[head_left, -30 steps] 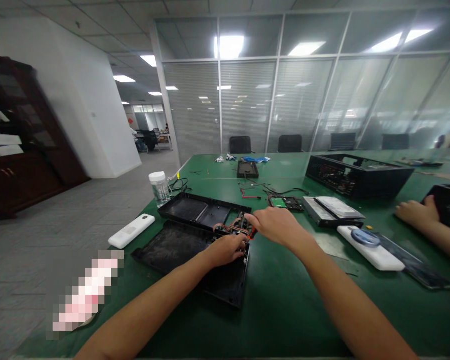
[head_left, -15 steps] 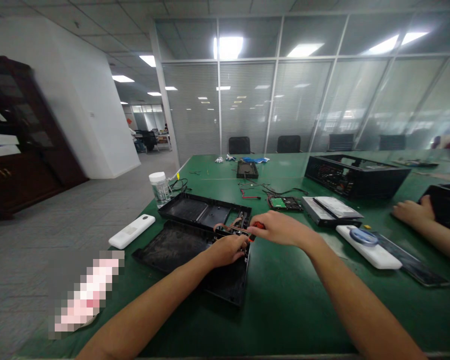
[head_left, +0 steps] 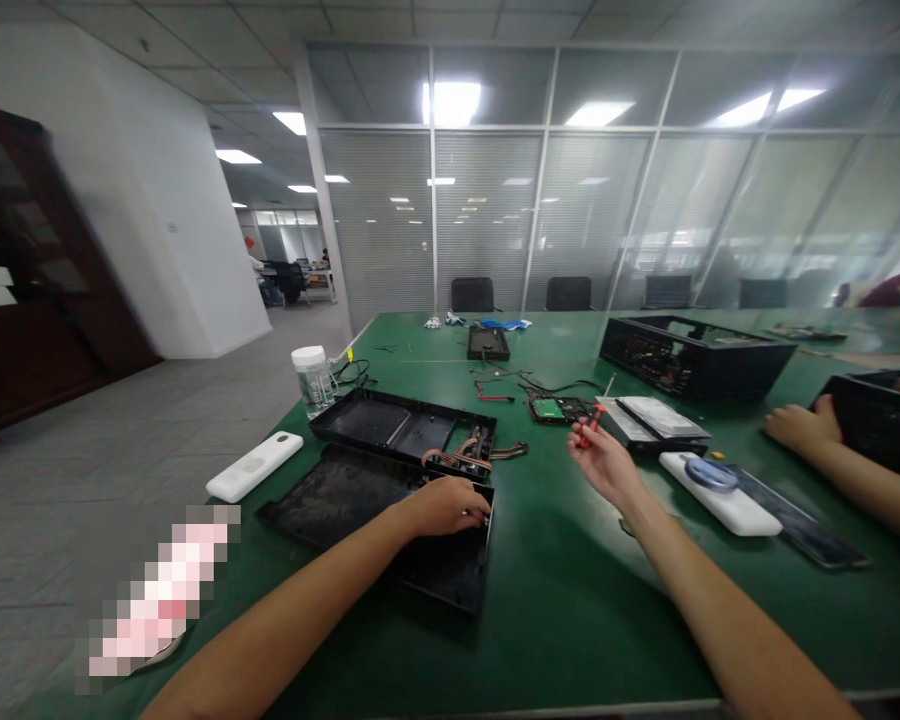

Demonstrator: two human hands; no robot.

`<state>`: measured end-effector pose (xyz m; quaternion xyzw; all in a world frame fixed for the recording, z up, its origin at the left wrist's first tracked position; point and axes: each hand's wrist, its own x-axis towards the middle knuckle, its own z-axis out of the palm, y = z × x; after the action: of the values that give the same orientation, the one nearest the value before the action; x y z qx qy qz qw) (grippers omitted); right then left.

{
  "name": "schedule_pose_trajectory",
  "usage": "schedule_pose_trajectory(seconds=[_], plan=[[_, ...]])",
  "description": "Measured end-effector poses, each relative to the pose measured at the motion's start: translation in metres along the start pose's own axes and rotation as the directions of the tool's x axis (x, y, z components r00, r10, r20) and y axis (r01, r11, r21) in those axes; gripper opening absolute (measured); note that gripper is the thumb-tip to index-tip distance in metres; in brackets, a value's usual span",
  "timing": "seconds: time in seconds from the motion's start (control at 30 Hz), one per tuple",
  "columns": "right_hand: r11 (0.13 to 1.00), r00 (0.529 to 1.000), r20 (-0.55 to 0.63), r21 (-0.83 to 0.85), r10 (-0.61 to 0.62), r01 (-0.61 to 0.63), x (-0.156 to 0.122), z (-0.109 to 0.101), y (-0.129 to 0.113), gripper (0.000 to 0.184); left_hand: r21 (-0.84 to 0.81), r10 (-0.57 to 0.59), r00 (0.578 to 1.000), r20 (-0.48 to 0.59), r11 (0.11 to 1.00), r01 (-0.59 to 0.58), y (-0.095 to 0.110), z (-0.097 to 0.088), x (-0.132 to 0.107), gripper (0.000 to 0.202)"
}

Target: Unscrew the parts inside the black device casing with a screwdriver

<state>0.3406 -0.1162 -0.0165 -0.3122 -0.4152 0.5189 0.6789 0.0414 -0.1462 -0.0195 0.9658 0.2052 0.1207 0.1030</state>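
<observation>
My right hand [head_left: 606, 468] is raised over the table, closed around a screwdriver [head_left: 592, 425] with a red-orange handle, its thin shaft pointing up. My left hand [head_left: 446, 505] is at the right end of the near black casing half [head_left: 330, 500]. Its fingers are bent together near the casing's edge, and what they pinch, if anything, is hidden. Behind it lies the other black casing half [head_left: 390, 420], shallow like a tray. Multicoloured wires [head_left: 450, 460] run from its right end, and their connector end [head_left: 521, 450] sticks out over the green tabletop.
A clear jar [head_left: 315, 388] with a white lid and a white oblong device [head_left: 255, 467] stand left. Beyond my right hand are a circuit board [head_left: 549, 408], silver-topped drives [head_left: 649, 420] and a black computer case [head_left: 682, 360]. Another person's hand [head_left: 806, 428] touches a black case at right.
My right hand has moved right, away from the casing, and the screwdriver now points up. The wires' connector end has come into view. My left hand stays by the casing's edge.
</observation>
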Motion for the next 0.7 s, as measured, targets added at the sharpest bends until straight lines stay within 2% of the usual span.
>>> schedule_pose_trajectory(seconds=[0.07,0.13,0.2,0.27,0.33,0.37,0.4,0.43,0.5,0.57,0.63,0.7], plan=[[0.994,0.997,0.075,-0.1,-0.034,0.042,-0.009,0.016,0.004,0.018,0.044,0.009,1.0,-0.016,0.999,-0.009,0.004,-0.001,-0.002,0.018],[0.954,0.975,0.218,-0.287,-0.029,0.092,-0.025,0.036,0.004,0.031,0.079,0.021,0.999,-0.039,0.997,-0.018,0.009,-0.006,-0.003,0.019],[0.849,0.914,0.402,-0.499,0.051,0.172,-0.048,0.059,0.001,0.045,0.105,0.022,0.997,-0.072,0.994,-0.014,0.01,-0.014,-0.003,0.021],[0.7,0.803,0.578,-0.634,0.144,0.33,-0.079,0.083,-0.002,0.046,0.134,-0.024,0.992,-0.122,0.99,0.041,0.002,-0.027,-0.004,0.021],[0.47,0.634,0.738,-0.655,0.232,0.591,-0.115,0.102,-0.002,0.032,0.159,-0.128,0.972,-0.195,0.974,0.161,-0.014,-0.042,-0.007,0.023],[0.342,0.578,0.775,-0.632,0.256,0.695,-0.132,0.109,0.0,0.031,0.167,-0.191,0.955,-0.228,0.958,0.232,-0.026,-0.05,-0.01,0.027],[0.23,0.551,0.79,-0.608,0.27,0.76,-0.148,0.112,0.004,0.031,0.178,-0.254,0.934,-0.251,0.936,0.302,-0.037,-0.057,-0.012,0.031],[0.129,0.55,0.789,-0.597,0.273,0.792,-0.163,0.114,0.008,0.03,0.196,-0.306,0.919,-0.25,0.913,0.358,-0.049,-0.062,-0.015,0.033],[-0.017,0.566,0.78,-0.583,0.266,0.812,-0.186,0.109,0.015,0.024,0.236,-0.412,0.904,-0.119,0.872,0.428,-0.071,-0.069,-0.02,0.035],[-0.095,0.593,0.765,-0.59,0.25,0.802,-0.2,0.097,0.02,0.015,0.253,-0.509,0.857,0.077,0.841,0.477,-0.084,-0.069,-0.023,0.033],[-0.146,0.626,0.747,-0.61,0.222,0.779,-0.209,0.082,0.021,0.008,0.285,-0.541,0.819,0.191,0.829,0.481,-0.088,-0.065,-0.022,0.026],[-0.181,0.66,0.729,-0.635,0.182,0.751,-0.216,0.069,0.021,0.005,0.341,-0.49,0.849,0.199,0.847,0.409,-0.085,-0.061,-0.018,0.02]])
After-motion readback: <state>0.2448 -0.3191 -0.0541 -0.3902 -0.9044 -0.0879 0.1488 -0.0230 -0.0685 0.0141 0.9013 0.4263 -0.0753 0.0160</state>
